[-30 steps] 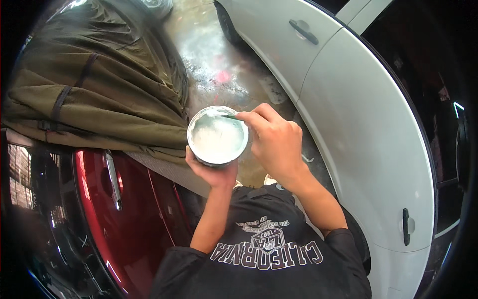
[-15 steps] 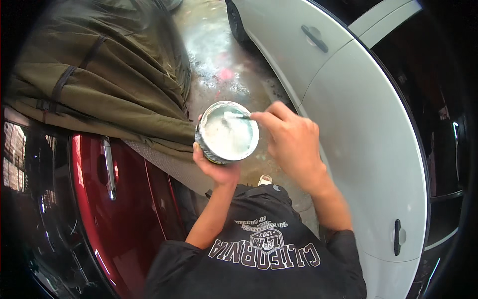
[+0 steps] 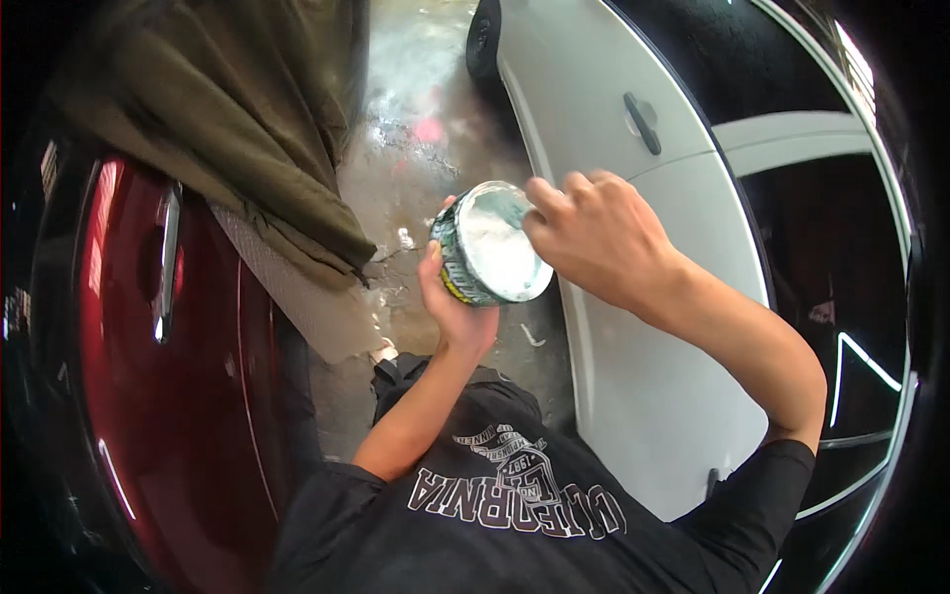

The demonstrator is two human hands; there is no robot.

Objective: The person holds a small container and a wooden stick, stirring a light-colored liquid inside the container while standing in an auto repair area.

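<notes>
My left hand [image 3: 463, 315] is wrapped round the underside and near side of a round tub [image 3: 457, 259]. The tub leans to the right, and its open mouth shows a thick white paste [image 3: 503, 255] smeared up the inner wall. My right hand [image 3: 606, 238] is closed in a pinch at the tub's right rim, knuckles up. Its fingers cover most of the thin dark-handled tool, which showed plainly with a pale end half a second ago.
A white car [image 3: 633, 327] stands close on my right, a dark red car [image 3: 198, 396] on my left. A brown-green cloth cover [image 3: 247, 129] drapes over the far left, with a textured grey sheet [image 3: 287, 282] below it. The floor [image 3: 406, 188] between is shiny and stained.
My view has turned. The tub has shifted to the right and tips more to the right. My right hand has drawn to its rim, elbow swung outward, and the tool is now mostly hidden.
</notes>
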